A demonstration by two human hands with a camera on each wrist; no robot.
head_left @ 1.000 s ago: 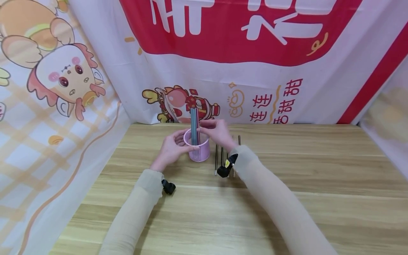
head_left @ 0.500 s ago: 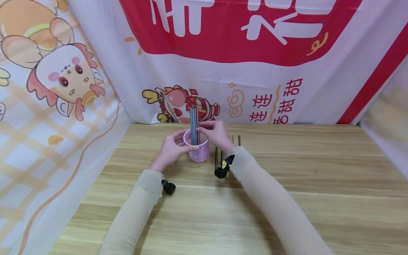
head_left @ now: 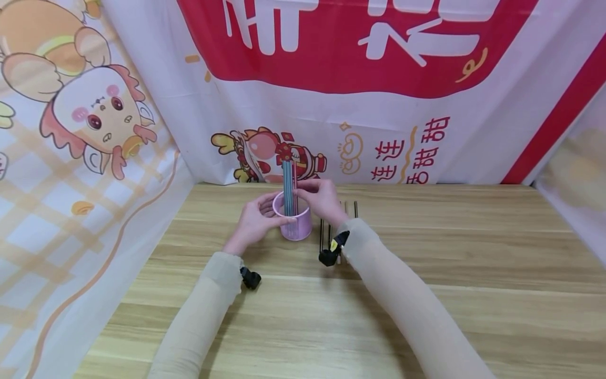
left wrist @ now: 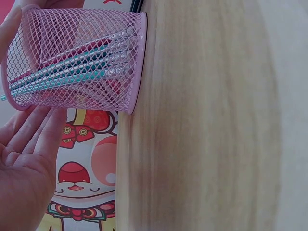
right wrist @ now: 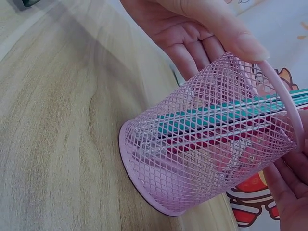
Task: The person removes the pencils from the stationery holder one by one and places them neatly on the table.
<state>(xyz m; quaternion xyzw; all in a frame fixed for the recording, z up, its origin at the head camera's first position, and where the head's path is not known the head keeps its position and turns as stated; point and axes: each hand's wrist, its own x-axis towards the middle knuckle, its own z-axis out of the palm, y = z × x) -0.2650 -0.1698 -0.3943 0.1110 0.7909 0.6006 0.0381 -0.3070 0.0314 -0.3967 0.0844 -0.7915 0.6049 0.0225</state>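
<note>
A pink mesh pencil cup (head_left: 303,227) stands upright on the table. My left hand (head_left: 254,221) grips it near the rim, thumb across the front and fingers round the far side. Teal pencils (head_left: 287,184) and red pencils (right wrist: 207,139) lean together inside, their metal-banded ends at the bottom of the cup in both wrist views. Over the rim's right side, my right hand (head_left: 323,200) pinches a red pencil (head_left: 295,173) between thumb and fingers. Beyond the mesh, part of the right hand is hidden in the left wrist view.
Several dark pencils (head_left: 322,237) lie side by side on the wooden table (head_left: 450,263), just right of the cup and partly under the right forearm. A printed cloth (head_left: 350,121) hangs behind the table's back edge, and another patterned cloth (head_left: 85,221) covers the left side.
My right wrist has shifted slightly left and toward me. The red pencils by its fingers stand a little further right and apart from the teal ones. Left hand and cup stay put.
</note>
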